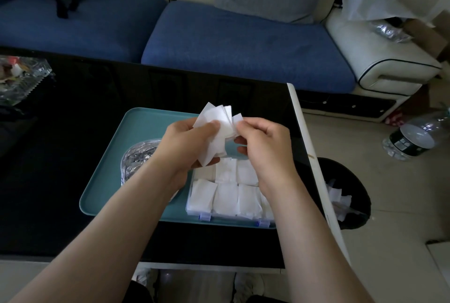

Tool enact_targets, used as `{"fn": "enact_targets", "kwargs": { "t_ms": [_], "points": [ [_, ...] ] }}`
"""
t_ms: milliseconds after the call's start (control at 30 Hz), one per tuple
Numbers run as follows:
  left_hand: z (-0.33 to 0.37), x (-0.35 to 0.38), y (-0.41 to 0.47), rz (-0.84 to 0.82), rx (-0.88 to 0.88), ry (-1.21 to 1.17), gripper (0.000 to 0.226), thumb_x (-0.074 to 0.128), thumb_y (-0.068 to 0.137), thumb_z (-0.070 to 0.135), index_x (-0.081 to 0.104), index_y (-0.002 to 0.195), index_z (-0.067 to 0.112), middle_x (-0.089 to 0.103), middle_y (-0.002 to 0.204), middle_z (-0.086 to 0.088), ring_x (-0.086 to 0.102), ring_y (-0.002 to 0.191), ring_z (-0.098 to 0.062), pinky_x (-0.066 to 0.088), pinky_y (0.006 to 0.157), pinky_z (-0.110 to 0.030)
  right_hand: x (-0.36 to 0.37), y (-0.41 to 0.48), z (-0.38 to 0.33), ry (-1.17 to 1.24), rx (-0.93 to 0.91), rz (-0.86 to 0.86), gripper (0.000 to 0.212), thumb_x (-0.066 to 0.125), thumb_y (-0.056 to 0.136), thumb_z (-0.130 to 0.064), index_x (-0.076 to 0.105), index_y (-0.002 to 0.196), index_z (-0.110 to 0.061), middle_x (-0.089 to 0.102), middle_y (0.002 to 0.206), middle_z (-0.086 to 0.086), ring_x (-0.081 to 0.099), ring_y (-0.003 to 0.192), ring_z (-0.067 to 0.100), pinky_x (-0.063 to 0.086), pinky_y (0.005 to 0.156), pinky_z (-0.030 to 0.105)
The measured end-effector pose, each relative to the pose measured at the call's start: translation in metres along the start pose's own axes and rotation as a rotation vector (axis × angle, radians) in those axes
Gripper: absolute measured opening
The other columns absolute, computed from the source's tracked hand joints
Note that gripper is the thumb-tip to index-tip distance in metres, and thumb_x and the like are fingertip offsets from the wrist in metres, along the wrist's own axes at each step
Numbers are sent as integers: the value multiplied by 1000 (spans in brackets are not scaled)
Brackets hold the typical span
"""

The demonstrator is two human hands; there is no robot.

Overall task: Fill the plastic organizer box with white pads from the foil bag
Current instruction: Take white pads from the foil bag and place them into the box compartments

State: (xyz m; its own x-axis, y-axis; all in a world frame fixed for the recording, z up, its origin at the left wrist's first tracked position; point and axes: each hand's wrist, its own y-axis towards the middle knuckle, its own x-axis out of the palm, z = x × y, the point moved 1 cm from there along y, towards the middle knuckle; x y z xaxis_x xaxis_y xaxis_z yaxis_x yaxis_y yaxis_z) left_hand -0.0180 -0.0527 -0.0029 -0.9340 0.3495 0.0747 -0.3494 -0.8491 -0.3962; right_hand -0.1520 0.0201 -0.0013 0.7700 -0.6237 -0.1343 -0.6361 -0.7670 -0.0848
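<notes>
A fanned bunch of white pads [216,122] is held above the teal tray [136,127]. My left hand [187,147] grips the bunch from the left, thumb on top. My right hand [265,142] pinches the bunch's right edge between thumb and fingers. Below my hands lies the clear plastic organizer box [194,207], its compartments packed with white pads [226,195]; my right wrist covers its right side. The crumpled foil bag [138,156] lies on the tray left of the box, partly hidden behind my left forearm.
The tray sits on a black glossy table [60,156] with a white edge. A black bin [350,195] holding white scraps stands to the right of the table. A plastic bottle [414,139] lies on the floor. A blue sofa [231,42] runs behind the table.
</notes>
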Motion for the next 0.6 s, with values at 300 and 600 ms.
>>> {"fn": "enact_targets", "kwargs": {
  "t_ms": [300,600],
  "points": [
    [-3,-5,2,24,73,178,23,70,100,25,75,117,11,77,103,-10,77,87,-25,68,71,-42,-8,9,0,-101,-265,124,24,59,106,-18,75,121,-28,74,110,-12,69,102,1,54,80,14],
    [0,3,-5,-203,123,280,26,57,107,25,80,105,14,76,107,-22,74,100,-43,64,82,-56,0,4,6,-405,-343,62,37,77,96,-32,70,130,-20,69,105,-7,65,85,-1,46,72,2]
  ]
}}
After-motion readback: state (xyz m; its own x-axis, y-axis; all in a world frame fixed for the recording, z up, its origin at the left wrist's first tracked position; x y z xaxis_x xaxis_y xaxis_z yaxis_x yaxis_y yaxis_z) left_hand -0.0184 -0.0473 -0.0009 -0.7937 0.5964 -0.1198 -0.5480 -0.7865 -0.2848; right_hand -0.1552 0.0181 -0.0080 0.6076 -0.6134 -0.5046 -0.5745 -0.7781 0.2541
